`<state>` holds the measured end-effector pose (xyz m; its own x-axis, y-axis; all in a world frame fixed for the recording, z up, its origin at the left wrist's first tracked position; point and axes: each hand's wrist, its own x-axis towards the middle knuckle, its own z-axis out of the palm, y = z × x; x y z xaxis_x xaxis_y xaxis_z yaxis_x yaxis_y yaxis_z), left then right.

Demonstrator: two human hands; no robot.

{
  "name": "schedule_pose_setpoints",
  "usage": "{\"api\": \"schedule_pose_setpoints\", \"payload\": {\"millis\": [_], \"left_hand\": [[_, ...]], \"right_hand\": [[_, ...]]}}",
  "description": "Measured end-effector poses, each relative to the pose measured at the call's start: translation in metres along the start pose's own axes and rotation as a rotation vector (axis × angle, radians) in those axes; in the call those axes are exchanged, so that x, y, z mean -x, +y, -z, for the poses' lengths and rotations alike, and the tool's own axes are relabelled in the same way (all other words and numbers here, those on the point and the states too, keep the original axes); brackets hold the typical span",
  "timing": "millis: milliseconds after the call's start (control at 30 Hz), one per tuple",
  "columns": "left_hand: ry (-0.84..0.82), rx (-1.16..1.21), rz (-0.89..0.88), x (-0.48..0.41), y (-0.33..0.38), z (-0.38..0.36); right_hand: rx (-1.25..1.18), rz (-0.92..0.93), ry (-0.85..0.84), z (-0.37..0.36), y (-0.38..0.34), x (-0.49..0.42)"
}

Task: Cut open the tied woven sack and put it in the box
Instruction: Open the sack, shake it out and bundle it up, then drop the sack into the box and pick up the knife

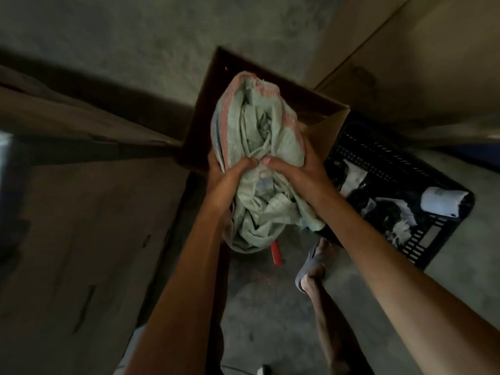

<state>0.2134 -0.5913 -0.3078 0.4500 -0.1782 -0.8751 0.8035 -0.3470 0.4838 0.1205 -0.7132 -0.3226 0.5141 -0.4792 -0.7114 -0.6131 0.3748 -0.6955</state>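
**Kid:** Where is the sack?

**Friend:** Up in the air, in both hands. It is all bunched up, pale green with a pink stripe along one edge. Its far half is over the open box. Its near half hangs out past the box's near edge, above the floor.

**Kid:** Which way does it point?

**Friend:** Its long side runs away from the person. The striped end points to the far corner of the box. The other end droops down toward the person.

**Kid:** What do the hands do?

**Friend:** The left hand grips the sack's left side, fingers curled round it, thumb on top. The right hand grips the right side the same way. The two thumbs nearly meet in the middle.

**Kid:** What else is there?

**Friend:** A black crate stands just beside the box's right side, with scraps in it. A red thing lies on the floor under the sack's low end. It is too blurry to tell what it is. A foot in a sandal stands near it.
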Motion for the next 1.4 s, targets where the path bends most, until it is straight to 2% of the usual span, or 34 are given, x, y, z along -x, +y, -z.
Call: {"api": "schedule_pose_setpoints", "payload": {"millis": [200, 467, 600, 767, 867, 933, 1000, 1133, 1267, 1400], "left_hand": [[0.02, 0.048, -0.065, -0.056, 0.011, -0.009], [-0.093, 0.053, 0.129, -0.144, -0.004, -0.014], [-0.179, 0.007, 0.187, -0.177, -0.005, -0.024], [-0.131, -0.069, 0.125, -0.202, 0.008, -0.041], [0.031, -0.195, -0.022, -0.208, -0.003, -0.046], [0.108, -0.422, -0.122, -0.207, -0.016, -0.044], [0.152, -0.598, -0.13, -0.201, -0.026, -0.04], [0.134, -0.694, -0.175, -0.151, -0.035, -0.029], [0.143, -0.815, -0.286, -0.063, -0.054, -0.018], [0.134, -0.887, -0.155, 0.024, -0.092, -0.005]], "right_hand": [[0.058, 0.013, -0.015, -0.002, -0.005, -0.066], [0.248, -0.021, -0.124, 0.007, 0.026, -0.178], [0.203, -0.15, -0.077, 0.014, 0.036, -0.211], [0.286, -0.099, -0.001, 0.031, 0.036, -0.222], [0.534, -0.009, -0.05, 0.043, 0.034, -0.211], [0.59, -0.032, -0.019, 0.043, 0.034, -0.202], [0.608, -0.034, -0.005, 0.041, 0.039, -0.189], [0.695, 0.004, -0.023, 0.038, 0.047, -0.13], [0.765, 0.004, -0.133, 0.036, 0.05, -0.034], [0.974, 0.007, -0.285, 0.041, 0.052, 0.064]]}}
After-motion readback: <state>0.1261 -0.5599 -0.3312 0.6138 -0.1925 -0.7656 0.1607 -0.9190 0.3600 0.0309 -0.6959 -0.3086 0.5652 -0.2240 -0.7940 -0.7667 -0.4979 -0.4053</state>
